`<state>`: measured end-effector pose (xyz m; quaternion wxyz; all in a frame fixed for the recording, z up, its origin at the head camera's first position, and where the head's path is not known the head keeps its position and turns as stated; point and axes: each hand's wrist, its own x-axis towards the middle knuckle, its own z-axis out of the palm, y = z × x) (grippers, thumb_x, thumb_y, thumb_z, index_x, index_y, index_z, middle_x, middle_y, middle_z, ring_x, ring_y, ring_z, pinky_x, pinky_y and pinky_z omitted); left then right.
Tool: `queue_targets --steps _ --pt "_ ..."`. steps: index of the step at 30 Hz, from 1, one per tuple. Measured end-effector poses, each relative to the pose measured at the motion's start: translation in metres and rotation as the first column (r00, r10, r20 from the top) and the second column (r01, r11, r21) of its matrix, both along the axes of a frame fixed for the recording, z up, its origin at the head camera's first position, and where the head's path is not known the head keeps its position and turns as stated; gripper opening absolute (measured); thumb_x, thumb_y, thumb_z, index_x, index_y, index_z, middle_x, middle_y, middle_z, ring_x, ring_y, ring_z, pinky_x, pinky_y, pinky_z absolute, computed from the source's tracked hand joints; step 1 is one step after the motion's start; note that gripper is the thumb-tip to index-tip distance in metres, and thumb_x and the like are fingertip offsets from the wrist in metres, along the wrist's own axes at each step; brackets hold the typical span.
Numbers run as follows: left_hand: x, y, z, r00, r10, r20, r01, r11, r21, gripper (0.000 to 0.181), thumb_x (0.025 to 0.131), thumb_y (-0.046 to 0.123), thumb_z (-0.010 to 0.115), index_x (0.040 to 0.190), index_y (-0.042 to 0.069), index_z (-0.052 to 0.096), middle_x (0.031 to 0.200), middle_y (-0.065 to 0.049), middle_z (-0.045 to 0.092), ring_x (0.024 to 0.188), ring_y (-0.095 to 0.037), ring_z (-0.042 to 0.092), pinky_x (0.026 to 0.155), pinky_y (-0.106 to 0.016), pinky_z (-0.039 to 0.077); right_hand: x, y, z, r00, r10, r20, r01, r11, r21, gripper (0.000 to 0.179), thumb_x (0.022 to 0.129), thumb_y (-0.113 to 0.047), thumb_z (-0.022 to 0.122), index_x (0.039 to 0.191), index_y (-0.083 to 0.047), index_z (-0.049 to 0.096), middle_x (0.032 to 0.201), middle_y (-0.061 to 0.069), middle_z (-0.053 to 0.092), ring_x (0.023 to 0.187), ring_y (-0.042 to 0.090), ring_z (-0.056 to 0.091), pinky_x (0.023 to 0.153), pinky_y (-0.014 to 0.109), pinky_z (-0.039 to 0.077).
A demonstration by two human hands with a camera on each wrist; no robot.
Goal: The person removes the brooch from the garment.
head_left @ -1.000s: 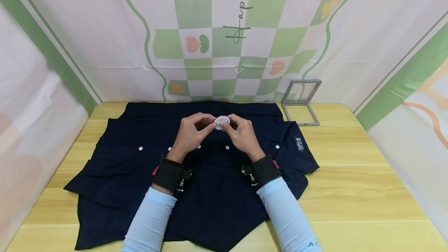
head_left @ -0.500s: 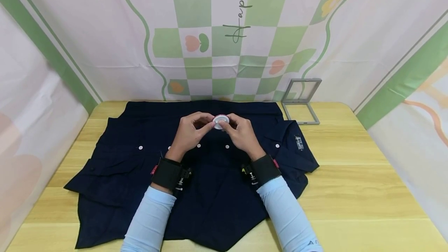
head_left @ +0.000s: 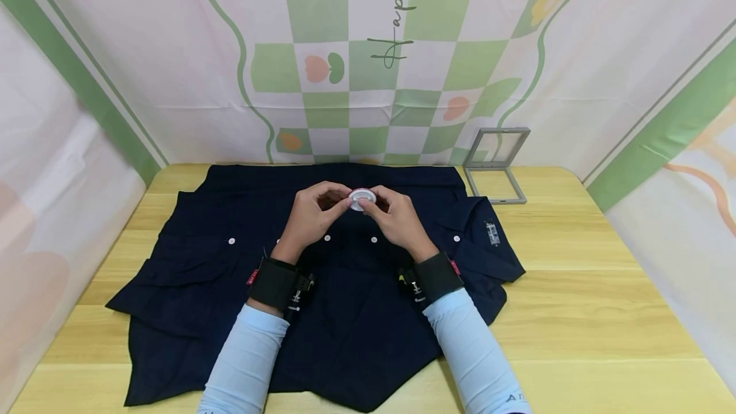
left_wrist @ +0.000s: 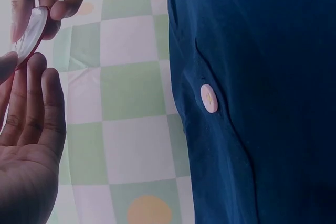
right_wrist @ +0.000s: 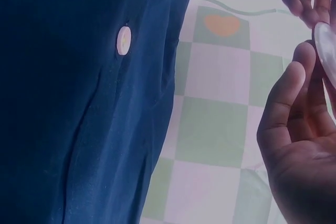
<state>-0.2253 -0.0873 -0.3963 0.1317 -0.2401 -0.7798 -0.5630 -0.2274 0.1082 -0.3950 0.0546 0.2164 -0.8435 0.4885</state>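
Note:
A round pin badge, its white back toward me and its rim red, is held up over the dark navy shirt. My left hand pinches the badge's left edge between thumb and fingers. From the other side, my right hand grips it, the thumb lying over the white back. In the left wrist view the badge appears nearly edge-on between both hands. The right wrist view shows only part of the badge at its right border. The badge's front is hidden.
The shirt lies spread sideways with a row of white buttons and its collar area at the right. A grey hinged display frame stands unfolded at the back right. Wooden table surface surrounds the shirt; a patterned cloth hangs behind.
Both hands keep their hold on the badge at almost the same spot. The badge tilts slightly, and more of its white back shows beside the right thumb.

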Motion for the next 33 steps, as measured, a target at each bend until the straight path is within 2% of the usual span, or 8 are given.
queue_targets --steps 8,14,18,25,33 --pt "-0.002 -0.005 -0.002 1.0 -0.009 0.006 0.009 1.0 0.019 0.02 0.089 0.007 0.072 0.109 0.0 0.07 0.098 -0.016 0.071 0.087 -0.025 0.068 0.075 -0.024 0.054 -0.001 0.0 -0.001 1.0 0.025 -0.006 -0.025 0.999 0.021 0.021 0.099 -0.02 0.06 0.109 -0.004 0.068 0.095 0.012 0.068 0.08 0.027 0.063 0.069 0.026 0.048" --pt "-0.002 -0.005 -0.003 1.0 -0.028 0.013 0.028 0.999 -0.015 0.02 0.09 0.009 0.072 0.108 0.002 0.072 0.098 -0.014 0.07 0.086 -0.023 0.068 0.075 -0.028 0.055 -0.001 0.001 -0.001 1.0 0.022 -0.014 -0.021 1.0 0.022 0.022 0.099 -0.02 0.06 0.11 -0.003 0.069 0.096 0.012 0.068 0.079 0.023 0.063 0.07 0.027 0.049" --pt "-0.002 -0.004 -0.003 1.0 -0.019 0.006 0.019 0.999 -0.033 0.017 0.09 0.01 0.071 0.106 0.003 0.072 0.098 -0.013 0.071 0.086 -0.023 0.068 0.075 -0.029 0.055 -0.002 0.003 -0.001 1.0 0.021 -0.012 -0.02 1.0 0.02 0.023 0.099 -0.02 0.06 0.113 -0.003 0.068 0.099 0.012 0.069 0.082 0.02 0.065 0.072 0.029 0.052" --pt "-0.003 -0.007 -0.001 1.0 0.01 -0.01 -0.011 1.0 -0.029 0.015 0.089 0.009 0.072 0.103 0.003 0.073 0.095 -0.013 0.071 0.082 -0.022 0.068 0.071 -0.026 0.054 -0.006 0.012 -0.002 1.0 -0.018 0.012 0.018 1.0 -0.006 0.024 0.1 -0.022 0.058 0.115 -0.005 0.067 0.098 0.013 0.071 0.087 0.027 0.068 0.073 0.032 0.052" --pt "-0.004 -0.01 -0.001 0.999 0.034 -0.001 -0.034 0.999 -0.027 0.015 0.089 0.011 0.073 0.102 0.004 0.074 0.095 -0.014 0.071 0.08 -0.022 0.066 0.07 -0.023 0.051 -0.006 0.015 -0.001 0.999 -0.003 0.047 0.004 0.999 -0.037 0.026 0.101 -0.024 0.056 0.114 -0.005 0.067 0.097 0.014 0.071 0.086 0.025 0.068 0.074 0.025 0.054"
